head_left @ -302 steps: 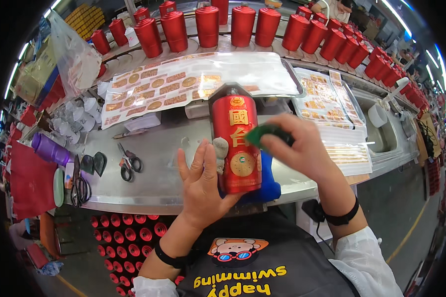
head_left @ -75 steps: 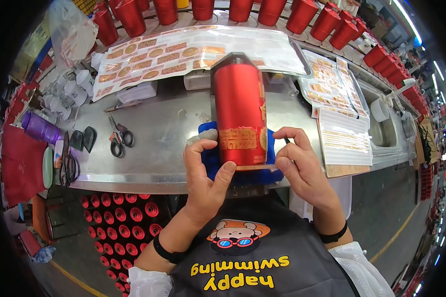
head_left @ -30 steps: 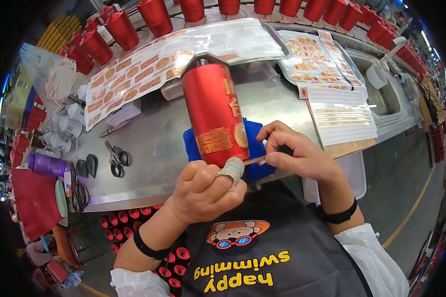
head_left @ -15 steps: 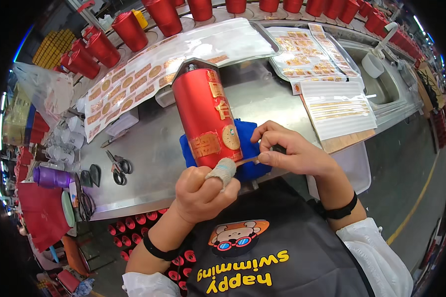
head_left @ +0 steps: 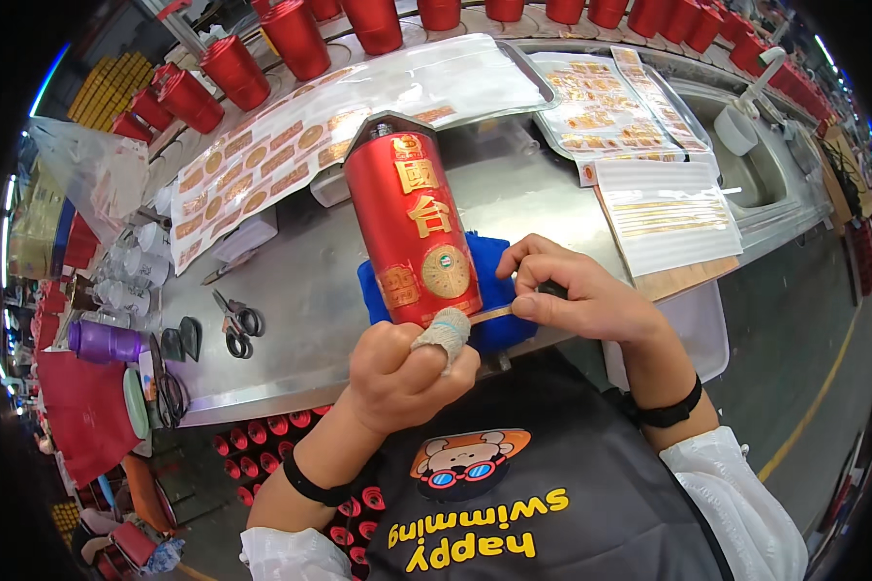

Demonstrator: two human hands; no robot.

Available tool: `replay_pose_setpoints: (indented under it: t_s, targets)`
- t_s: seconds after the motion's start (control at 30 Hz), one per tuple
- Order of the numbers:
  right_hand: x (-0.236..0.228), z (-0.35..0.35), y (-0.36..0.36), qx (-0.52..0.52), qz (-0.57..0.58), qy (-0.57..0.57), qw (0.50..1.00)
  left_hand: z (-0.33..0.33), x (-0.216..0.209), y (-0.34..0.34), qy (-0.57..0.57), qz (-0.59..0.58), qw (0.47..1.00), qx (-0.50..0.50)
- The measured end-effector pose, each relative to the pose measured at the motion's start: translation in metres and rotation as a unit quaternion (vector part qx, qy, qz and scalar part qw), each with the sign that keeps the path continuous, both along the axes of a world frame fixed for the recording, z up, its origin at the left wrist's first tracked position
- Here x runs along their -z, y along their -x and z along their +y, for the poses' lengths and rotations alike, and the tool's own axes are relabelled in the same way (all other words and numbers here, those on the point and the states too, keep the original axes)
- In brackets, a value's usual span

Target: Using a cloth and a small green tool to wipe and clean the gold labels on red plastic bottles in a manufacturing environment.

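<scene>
The left hand [head_left: 402, 380] curls at the base of a red bottle [head_left: 378, 208], fingertips hidden, so what they grip I cannot tell, while the right hand [head_left: 579, 295] pinches a thin gold strip [head_left: 494, 314] whose visible length stands clear of the bottle. Gold lettering [head_left: 423, 215] and a round medallion [head_left: 448, 272] already sit on the bottle, lying neck-away over a blue cloth [head_left: 502, 334] on the counter [head_left: 305, 363]; farther off, more strips [head_left: 670, 219] lie on a white sheet [head_left: 683, 254].

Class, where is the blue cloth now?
In the head view, the blue cloth lies centrally at the near edge of the metal table, showing either side of the lower end of the red bottle, left of the right hand.
</scene>
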State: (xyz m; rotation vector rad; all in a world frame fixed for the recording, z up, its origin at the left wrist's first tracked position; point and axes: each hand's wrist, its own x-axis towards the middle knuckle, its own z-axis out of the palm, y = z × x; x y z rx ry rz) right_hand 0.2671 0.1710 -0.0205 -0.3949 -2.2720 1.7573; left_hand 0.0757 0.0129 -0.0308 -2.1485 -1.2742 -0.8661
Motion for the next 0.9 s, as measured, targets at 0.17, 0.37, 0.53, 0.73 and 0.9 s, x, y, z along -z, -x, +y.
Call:
replay_pose_setpoints:
  t_s: [0.17,0.37,0.53,0.73,0.9]
  targets:
    - [0.003,0.000,0.002,0.001,0.024,-0.035,0.999,-0.005,0.017,0.007,-0.024,-0.068,0.997,0.011]
    - [0.005,0.001,0.000,0.014,0.019,-0.023,0.999,0.000,0.003,0.000,-0.010,-0.025,1.000,-0.003]
    - [0.005,-0.001,0.004,0.003,0.028,-0.036,0.999,-0.010,0.022,0.007,-0.018,-0.081,0.996,-0.019]
    - [0.005,0.002,0.002,0.001,0.019,-0.029,0.999,-0.007,0.013,0.002,0.008,-0.050,0.999,-0.013]
    - [-0.002,0.001,0.004,-0.010,0.000,-0.007,1.000,-0.018,0.034,0.008,-0.033,-0.114,0.991,-0.062]
